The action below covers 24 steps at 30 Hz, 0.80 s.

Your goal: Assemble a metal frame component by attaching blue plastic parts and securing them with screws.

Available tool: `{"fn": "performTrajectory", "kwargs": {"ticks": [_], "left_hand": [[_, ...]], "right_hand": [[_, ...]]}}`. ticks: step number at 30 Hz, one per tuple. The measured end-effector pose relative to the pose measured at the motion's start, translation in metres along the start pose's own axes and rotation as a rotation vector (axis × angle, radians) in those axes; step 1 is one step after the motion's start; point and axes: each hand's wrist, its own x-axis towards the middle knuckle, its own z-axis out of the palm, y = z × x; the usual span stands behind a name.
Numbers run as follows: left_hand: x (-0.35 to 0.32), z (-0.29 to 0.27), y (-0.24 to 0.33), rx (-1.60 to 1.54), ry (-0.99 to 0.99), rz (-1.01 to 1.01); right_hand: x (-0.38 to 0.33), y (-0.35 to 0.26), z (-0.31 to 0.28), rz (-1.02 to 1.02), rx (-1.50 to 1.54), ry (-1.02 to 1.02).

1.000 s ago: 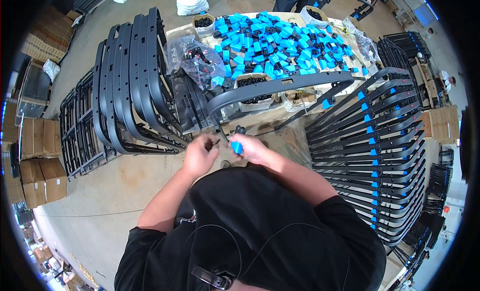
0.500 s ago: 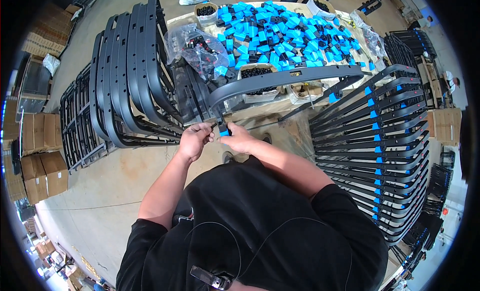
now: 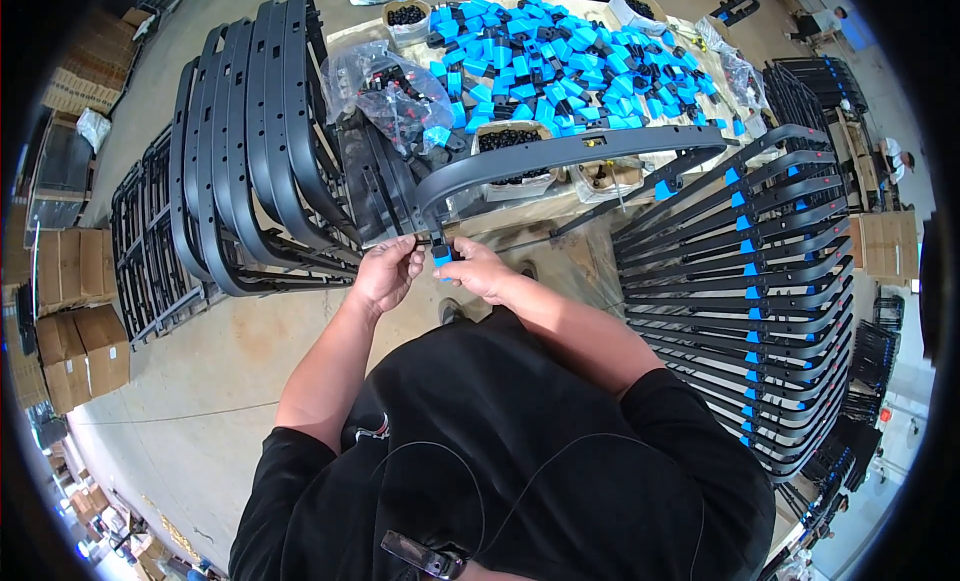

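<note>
A blue-and-black plastic end cap [image 3: 442, 257], held in the closed fingers of the right hand [image 3: 480, 275], is at the near left end of a curved dark metal frame [image 3: 540, 154]; it looks light, stiff and slightly slick, best gripped by its flat sides. Just left, the fingers of the left hand [image 3: 383, 277] pinch a small dark piece [image 3: 423, 240]. Beyond, the counter [image 3: 484, 228] carries heaped similar caps [image 3: 575, 73].

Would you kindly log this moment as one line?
left hand: close beside dark frame; right hand: holding blue-black piece at frame's end
</note>
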Motion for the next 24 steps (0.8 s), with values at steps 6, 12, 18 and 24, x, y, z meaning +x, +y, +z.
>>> {"fn": "performTrajectory", "kwargs": {"ticks": [6,12,18,24], "left_hand": [[0.010,-0.001,-0.011,-0.108,-0.088,-0.025],[0.000,0.017,-0.022,0.349,0.251,0.154],[-0.022,0.044,-0.031,0.940,0.420,0.332],[-0.026,0.024,-0.038,1.027,0.349,0.518]], "right_hand": [[-0.003,-0.002,0.000,0.013,0.100,-0.024],[-0.004,0.006,-0.004,0.045,0.188,-0.029],[-0.008,0.005,-0.003,0.020,0.182,-0.021],[-0.006,0.011,-0.010,0.037,0.197,0.121]]}}
